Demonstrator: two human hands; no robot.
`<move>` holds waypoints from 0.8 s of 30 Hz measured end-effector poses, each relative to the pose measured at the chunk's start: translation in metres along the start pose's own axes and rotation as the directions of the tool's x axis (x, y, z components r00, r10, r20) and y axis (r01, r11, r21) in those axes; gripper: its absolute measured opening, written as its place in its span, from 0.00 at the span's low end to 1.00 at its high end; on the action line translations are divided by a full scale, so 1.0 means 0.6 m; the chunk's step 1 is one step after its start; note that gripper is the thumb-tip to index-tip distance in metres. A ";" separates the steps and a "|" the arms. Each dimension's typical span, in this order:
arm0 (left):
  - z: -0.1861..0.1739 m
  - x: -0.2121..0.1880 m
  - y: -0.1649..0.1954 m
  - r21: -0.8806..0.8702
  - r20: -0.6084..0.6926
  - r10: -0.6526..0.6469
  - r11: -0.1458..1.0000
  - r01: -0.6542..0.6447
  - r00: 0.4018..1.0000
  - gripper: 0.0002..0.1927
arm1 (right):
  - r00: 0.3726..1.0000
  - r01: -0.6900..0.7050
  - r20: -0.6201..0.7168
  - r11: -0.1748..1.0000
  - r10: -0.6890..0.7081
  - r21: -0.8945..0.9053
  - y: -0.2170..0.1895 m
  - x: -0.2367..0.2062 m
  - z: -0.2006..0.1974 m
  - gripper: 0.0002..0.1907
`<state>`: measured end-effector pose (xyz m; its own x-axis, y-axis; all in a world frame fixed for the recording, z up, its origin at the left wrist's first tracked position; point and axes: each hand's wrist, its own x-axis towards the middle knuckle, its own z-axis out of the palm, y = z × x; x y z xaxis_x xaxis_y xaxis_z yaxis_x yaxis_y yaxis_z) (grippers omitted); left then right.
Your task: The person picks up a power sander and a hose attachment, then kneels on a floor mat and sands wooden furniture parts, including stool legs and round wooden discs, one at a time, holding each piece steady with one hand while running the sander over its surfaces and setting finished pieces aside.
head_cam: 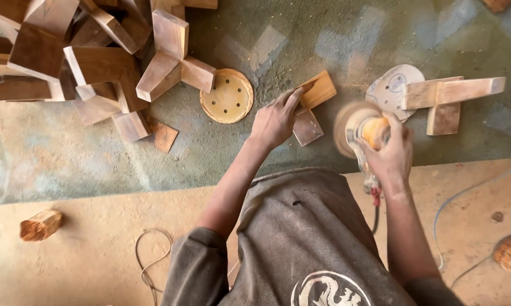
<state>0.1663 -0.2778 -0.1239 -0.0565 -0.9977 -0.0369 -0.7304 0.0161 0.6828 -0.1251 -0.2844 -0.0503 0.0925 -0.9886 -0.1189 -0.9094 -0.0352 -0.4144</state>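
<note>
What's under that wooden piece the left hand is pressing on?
Under the wooden piece lies the dusty green work surface. The left hand covers one end, so whatever sits beneath there cannot be seen.

L hand (275, 119): flat on an L-shaped wood piece (312, 105), fingers spread, pinning it to the bench (68, 158).
R hand (392, 150): wrapped round a sander (362, 129); disc blurred, just R of the wood piece.
Sander cord (375, 218): drops from below R wrist.
Beyond R hand: white sanding disc (394, 88), wood T-piece (448, 96) lying partly over it.
L of L hand: tan round disc (227, 96) w/ holes, near.
Further L: pile of wood pieces (85, 62).
Floor (97, 249), well L of L arm: wood block (40, 225), loose string (150, 255).
</note>
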 end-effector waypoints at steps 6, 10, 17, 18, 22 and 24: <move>0.033 0.009 0.017 -0.007 0.002 -0.204 0.979 0.204 0.979 0.31 | 0.985 0.086 0.156 0.990 -0.068 -0.111 -0.074 0.110 0.059 0.44; 0.041 0.010 0.017 0.039 -0.076 -0.189 0.981 0.192 0.979 0.27 | 0.937 0.214 0.324 0.948 -0.130 -0.237 -0.099 0.179 0.117 0.41; 0.039 0.011 0.017 0.000 -0.097 -0.209 0.978 0.210 0.973 0.28 | 0.900 0.356 0.365 0.886 -0.240 -0.297 -0.152 0.274 0.166 0.43; 0.039 0.008 0.017 -0.009 -0.130 -0.198 0.980 0.199 0.971 0.28 | 0.902 0.350 0.365 0.889 -0.233 -0.297 -0.158 0.277 0.171 0.43; 0.040 -0.003 0.016 -0.036 -0.172 -0.195 0.981 0.192 0.966 0.24 | 0.910 0.321 0.351 0.911 -0.220 -0.258 -0.140 0.251 0.168 0.45; 0.044 -0.007 0.016 -0.038 -0.171 -0.214 0.977 0.210 0.962 0.23 | 0.902 0.321 0.382 0.902 -0.199 -0.289 -0.110 0.218 0.147 0.44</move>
<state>0.1416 -0.2720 -0.1362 0.2184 -0.9742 -0.0567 -0.6993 -0.1968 0.6872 -0.0174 -0.3986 -0.1183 0.4192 -0.8292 -0.3698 -0.9077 -0.3917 -0.1506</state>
